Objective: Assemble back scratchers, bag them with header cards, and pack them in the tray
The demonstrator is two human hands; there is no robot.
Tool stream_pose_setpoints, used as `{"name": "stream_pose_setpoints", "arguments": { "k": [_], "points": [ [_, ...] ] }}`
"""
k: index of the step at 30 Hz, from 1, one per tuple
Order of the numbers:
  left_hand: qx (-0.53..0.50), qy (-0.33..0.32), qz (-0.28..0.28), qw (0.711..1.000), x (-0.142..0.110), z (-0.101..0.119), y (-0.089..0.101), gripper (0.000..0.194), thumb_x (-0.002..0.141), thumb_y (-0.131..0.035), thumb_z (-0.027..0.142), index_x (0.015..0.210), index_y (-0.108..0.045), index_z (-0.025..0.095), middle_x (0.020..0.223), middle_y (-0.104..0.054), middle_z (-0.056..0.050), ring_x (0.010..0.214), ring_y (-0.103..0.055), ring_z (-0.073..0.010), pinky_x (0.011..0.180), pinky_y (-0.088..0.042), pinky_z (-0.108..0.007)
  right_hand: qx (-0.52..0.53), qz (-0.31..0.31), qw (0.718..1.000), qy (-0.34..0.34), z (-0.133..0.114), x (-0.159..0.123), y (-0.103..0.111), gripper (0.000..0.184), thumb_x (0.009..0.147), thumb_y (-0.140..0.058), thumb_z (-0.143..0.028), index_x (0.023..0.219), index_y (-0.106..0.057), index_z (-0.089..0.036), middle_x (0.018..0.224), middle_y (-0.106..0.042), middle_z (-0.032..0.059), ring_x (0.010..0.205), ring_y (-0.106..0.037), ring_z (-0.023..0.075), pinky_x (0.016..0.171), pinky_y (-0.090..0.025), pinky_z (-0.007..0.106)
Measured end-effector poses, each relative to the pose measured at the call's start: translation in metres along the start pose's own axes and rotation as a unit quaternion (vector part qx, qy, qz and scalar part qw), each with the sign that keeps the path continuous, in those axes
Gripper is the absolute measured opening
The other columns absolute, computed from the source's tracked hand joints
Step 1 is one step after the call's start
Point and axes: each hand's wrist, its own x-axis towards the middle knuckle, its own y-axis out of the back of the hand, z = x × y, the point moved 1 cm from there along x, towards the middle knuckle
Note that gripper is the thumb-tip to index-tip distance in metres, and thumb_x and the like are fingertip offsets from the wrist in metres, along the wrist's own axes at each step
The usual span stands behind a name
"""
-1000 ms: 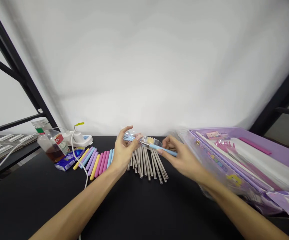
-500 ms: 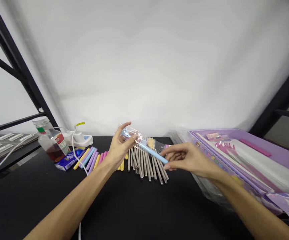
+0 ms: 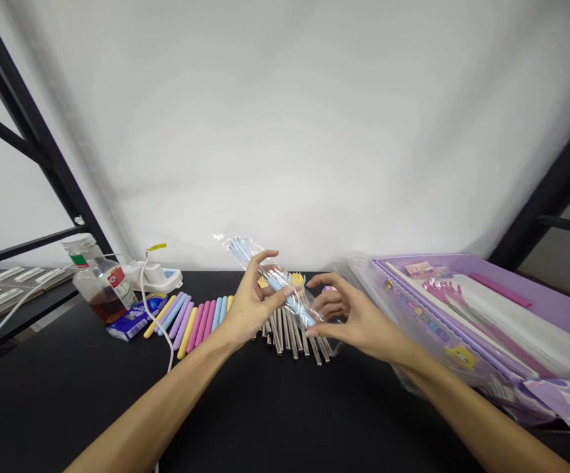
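A light-blue back scratcher point(image 3: 275, 284) lies slantwise inside a clear plastic sleeve point(image 3: 235, 244), its head end up and to the left. My left hand point(image 3: 250, 302) grips it through the film around the middle, thumb on top. By the lower end is my right hand point(image 3: 346, 315), fingers curved and apart, with the thumb beside the handle tip; whether it touches the film is hard to tell. Beneath both hands, several metal rods point(image 3: 289, 335) lie side by side, with yellow hand-shaped heads point(image 3: 297, 281) showing behind.
Left of the rods runs a row of coloured handles point(image 3: 200, 322). Farther left are a blue packet point(image 3: 134, 318), a bottle of brown liquid point(image 3: 102, 282) and a power strip point(image 3: 166, 279) with a white cable. A purple tray point(image 3: 462, 263) holding pink scratchers stands on the right.
The sleeve now covers the handle down to its lower end. My left hand has slid down and right along it. The right hand's fingers have come off the handle and spread.
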Motion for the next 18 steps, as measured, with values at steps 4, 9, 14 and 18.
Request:
{"name": "stream_pose_setpoints", "arguments": {
  "k": [4,9,14,18],
  "points": [
    [-0.007,-0.004,-0.006,1.000,0.003,-0.001,0.006,0.081,0.074,-0.082,0.026,0.139,-0.034,0.034,0.114,-0.061,-0.005,0.102,-0.066,-0.0196,0.088,-0.054,-0.033,0.067,-0.054,0.996,-0.006,0.000,-0.002,-0.010,0.039,0.076,-0.080,-0.039,0.101,-0.057,-0.021,0.098,-0.062,0.0020,0.078,-0.066,0.0147,0.072,-0.055,0.031],
    [0.002,0.000,-0.018,1.000,0.000,-0.004,0.002,0.080,0.072,-0.084,0.026,0.136,-0.037,0.032,0.116,-0.062,-0.007,0.097,-0.066,-0.0181,0.089,-0.053,-0.033,0.181,-0.047,0.979,-0.082,0.000,0.000,-0.016,0.046,0.079,-0.076,-0.049,0.105,-0.048,-0.024,0.075,-0.061,-0.0051,0.068,-0.067,0.0162,0.068,-0.058,0.036],
    [0.022,0.028,-0.081,0.996,0.001,0.003,0.004,0.078,0.083,-0.074,0.037,0.148,-0.030,0.035,0.117,-0.063,-0.010,0.089,-0.068,-0.0194,0.085,-0.057,-0.039,0.066,-0.108,0.980,-0.153,-0.001,0.000,-0.005,0.048,0.075,-0.080,-0.044,0.113,-0.063,-0.019,0.075,-0.070,0.0020,0.070,-0.068,0.0182,0.071,-0.055,0.035],
    [0.038,-0.014,0.023,0.999,0.014,0.009,0.026,0.055,0.093,-0.058,0.047,0.143,-0.041,0.032,0.106,-0.065,-0.009,0.082,-0.067,-0.0178,0.078,-0.059,-0.037,0.049,-0.130,0.975,-0.171,-0.002,-0.002,0.004,0.037,0.073,-0.081,-0.042,0.098,-0.071,-0.016,0.081,-0.073,0.0060,0.076,-0.068,0.0194,0.074,-0.054,0.034]
  ]
}}
